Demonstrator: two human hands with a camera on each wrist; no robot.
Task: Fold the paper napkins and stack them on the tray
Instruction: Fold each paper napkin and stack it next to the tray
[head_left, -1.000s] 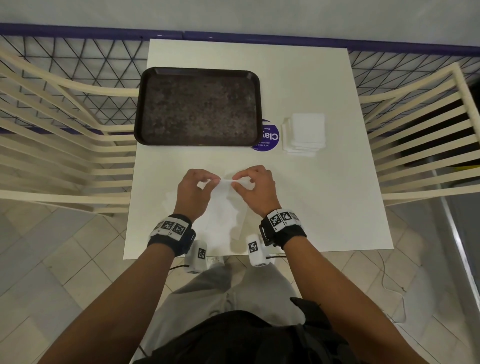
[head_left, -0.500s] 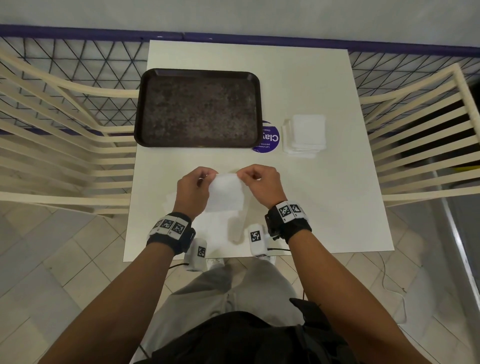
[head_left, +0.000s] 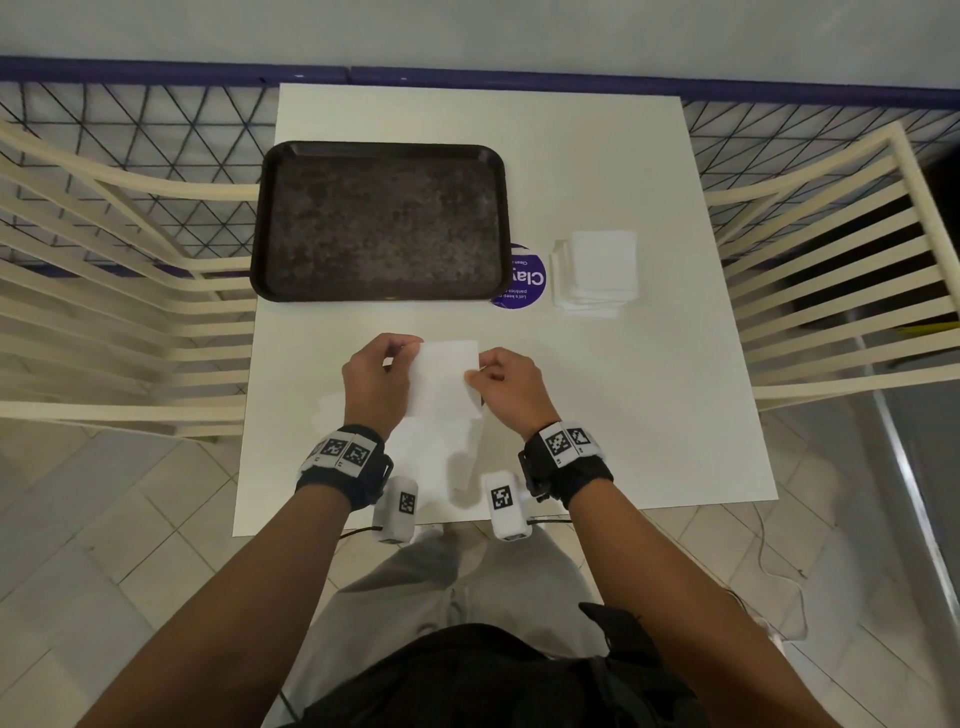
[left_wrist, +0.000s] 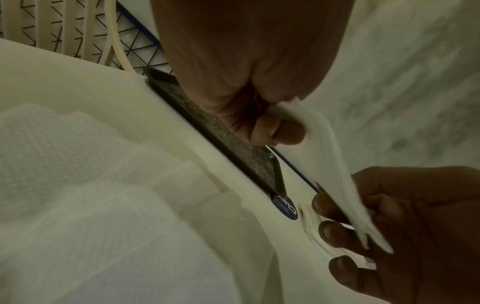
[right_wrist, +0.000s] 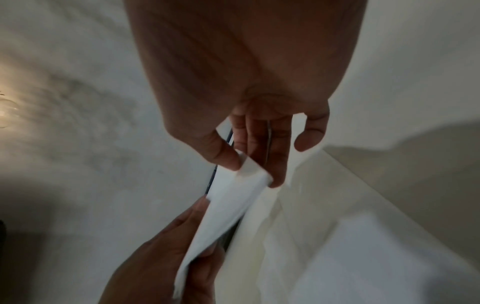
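A white paper napkin (head_left: 445, 376) hangs in the air as a flat folded rectangle above the near half of the white table (head_left: 623, 415). My left hand (head_left: 414, 347) pinches its upper left corner. My right hand (head_left: 479, 368) pinches its right edge between thumb and fingers. In the left wrist view the napkin (left_wrist: 335, 162) runs as a double-layered strip from my left hand (left_wrist: 288, 117) down to the right hand (left_wrist: 415, 216). The right wrist view shows the thumb and fingers of my right hand (right_wrist: 250, 164) on the napkin's (right_wrist: 228, 203) corner. The dark tray (head_left: 258, 270) lies bare at the far left.
A stack of white napkins (head_left: 597, 273) sits right of the tray, beside a round purple sticker (head_left: 527, 286). More white napkin paper (head_left: 436, 457) lies flat on the table under my hands. Cream slatted chair backs (head_left: 130, 322) flank the table on both sides.
The napkin went from a loose sheet trailing onto the table to a flat folded rectangle held between both hands. Both hands moved slightly away from me with it.
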